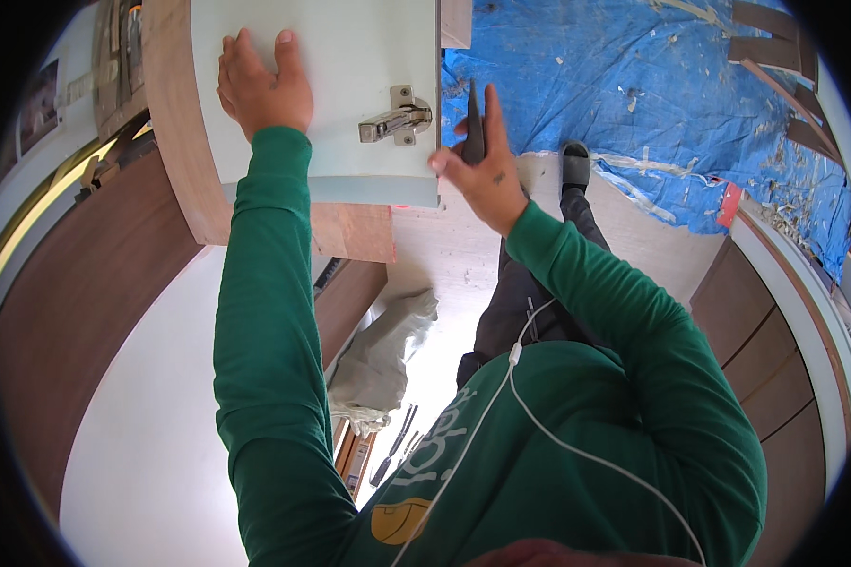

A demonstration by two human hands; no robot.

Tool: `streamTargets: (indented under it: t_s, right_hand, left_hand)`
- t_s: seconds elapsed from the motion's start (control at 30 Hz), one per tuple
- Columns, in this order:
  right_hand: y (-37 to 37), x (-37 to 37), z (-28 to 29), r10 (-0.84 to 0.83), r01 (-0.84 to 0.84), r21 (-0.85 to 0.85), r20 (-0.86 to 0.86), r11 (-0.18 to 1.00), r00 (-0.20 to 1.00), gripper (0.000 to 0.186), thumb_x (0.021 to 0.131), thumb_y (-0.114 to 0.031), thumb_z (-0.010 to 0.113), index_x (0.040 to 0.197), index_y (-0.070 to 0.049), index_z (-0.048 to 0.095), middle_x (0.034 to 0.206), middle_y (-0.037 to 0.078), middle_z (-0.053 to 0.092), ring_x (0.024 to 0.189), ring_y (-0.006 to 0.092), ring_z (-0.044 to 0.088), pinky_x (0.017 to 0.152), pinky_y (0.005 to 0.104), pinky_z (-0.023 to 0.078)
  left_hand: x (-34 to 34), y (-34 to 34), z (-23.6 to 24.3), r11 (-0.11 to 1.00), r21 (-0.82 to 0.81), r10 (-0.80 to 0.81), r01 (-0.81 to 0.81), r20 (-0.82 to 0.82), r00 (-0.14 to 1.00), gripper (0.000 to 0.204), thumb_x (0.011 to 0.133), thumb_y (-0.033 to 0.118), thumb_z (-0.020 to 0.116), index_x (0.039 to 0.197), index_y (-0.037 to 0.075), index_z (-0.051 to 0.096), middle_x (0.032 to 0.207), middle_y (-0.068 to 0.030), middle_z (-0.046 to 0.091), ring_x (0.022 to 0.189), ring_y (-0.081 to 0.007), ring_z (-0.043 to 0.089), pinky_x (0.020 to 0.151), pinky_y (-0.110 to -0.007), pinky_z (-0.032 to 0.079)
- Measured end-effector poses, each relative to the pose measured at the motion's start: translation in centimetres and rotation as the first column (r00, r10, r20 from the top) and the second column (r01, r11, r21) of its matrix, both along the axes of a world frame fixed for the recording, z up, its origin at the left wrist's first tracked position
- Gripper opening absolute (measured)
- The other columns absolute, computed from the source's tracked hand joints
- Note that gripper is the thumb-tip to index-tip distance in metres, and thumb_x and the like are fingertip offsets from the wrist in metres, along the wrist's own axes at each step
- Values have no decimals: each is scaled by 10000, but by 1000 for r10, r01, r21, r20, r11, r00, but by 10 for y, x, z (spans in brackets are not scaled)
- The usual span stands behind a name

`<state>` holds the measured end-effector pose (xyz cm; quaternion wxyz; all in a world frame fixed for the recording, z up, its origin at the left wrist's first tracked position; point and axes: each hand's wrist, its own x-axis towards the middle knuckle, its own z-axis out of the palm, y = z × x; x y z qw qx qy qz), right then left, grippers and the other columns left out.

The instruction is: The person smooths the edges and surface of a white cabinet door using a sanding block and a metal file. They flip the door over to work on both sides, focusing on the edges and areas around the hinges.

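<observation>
A pale green-white cabinet door (350,57) lies flat in front of me. My left hand (266,83) rests on its upper left part, fingers spread, holding nothing. A metal concealed hinge (399,120) is fixed near the door's right edge, its arm sticking out to the left. My right hand (487,165) is beside that edge, thumb close to the rim and index finger stretched out. A dark tapered tool (475,128) sits in the right hand, its narrow end pointing away from me. Its lower part is hidden by the hand, and its exact kind is unclear.
Wooden boards (350,231) support the door. Blue plastic sheeting (586,85) covers the floor at far right, with brown wood strips (775,52) on it. A grey-white bag (383,354) lies on the floor nearer me. Brown panels (761,359) stand at right.
</observation>
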<state>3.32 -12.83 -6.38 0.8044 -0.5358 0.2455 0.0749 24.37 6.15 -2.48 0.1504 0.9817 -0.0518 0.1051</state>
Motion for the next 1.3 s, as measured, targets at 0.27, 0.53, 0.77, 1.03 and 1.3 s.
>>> streamTargets:
  t_s: [0.27, 0.53, 0.77, 1.03, 1.3]
  right_hand:
    - [-28, -29, 5, 76, -80, 109, 42, 991, 996, 835, 1020, -137, 684, 1681, -45, 182, 1290, 130, 510, 969, 166, 586, 878, 312, 529]
    - [-34, -18, -6, 409, -2, -598, 545, 801, 732, 643, 994, -140, 671, 1594, -114, 441, 1506, 217, 480, 1235, 388, 542, 1070, 450, 464]
    - [-33, 2, -42, 534, 87, -758, 530, 646, 659, 725, 882, -110, 751, 1540, -303, 516, 1574, 184, 446, 1232, 430, 529, 1067, 502, 490]
    - [-40, -14, -47, 645, 114, -825, 512, 554, 567, 829, 804, -98, 776, 1525, -417, 518, 1507, 143, 500, 1197, 387, 544, 1023, 485, 506]
    - [-42, -30, -40, 698, -7, -825, 473, 565, 539, 900, 783, -75, 780, 1545, -457, 489, 1502, 118, 511, 1209, 367, 536, 997, 485, 493]
  left_hand:
    - [-1, 0, 2, 1000, -25, 6, -6, -6, 1000, 713, 1037, 545, 537, 1539, 43, 473, 1652, -156, 411, 1562, -317, 289, 1290, -476, 170]
    - [0, 3, 1, 1000, -31, 3, -3, 2, 1000, 713, 1028, 535, 555, 1531, 35, 482, 1649, -169, 410, 1552, -340, 299, 1281, -481, 200]
    - [1, -1, 1, 999, -33, 7, -7, -6, 1000, 698, 1029, 519, 560, 1525, 33, 490, 1644, -181, 415, 1549, -350, 308, 1279, -490, 208]
    - [0, -1, 2, 1000, -30, 4, -4, -1, 1000, 691, 1029, 513, 563, 1519, 30, 496, 1639, -190, 420, 1549, -356, 310, 1277, -492, 212]
    - [2, -1, 0, 999, -43, -5, 5, 7, 1000, 689, 1028, 509, 567, 1516, 27, 500, 1642, -195, 415, 1549, -358, 311, 1277, -495, 210]
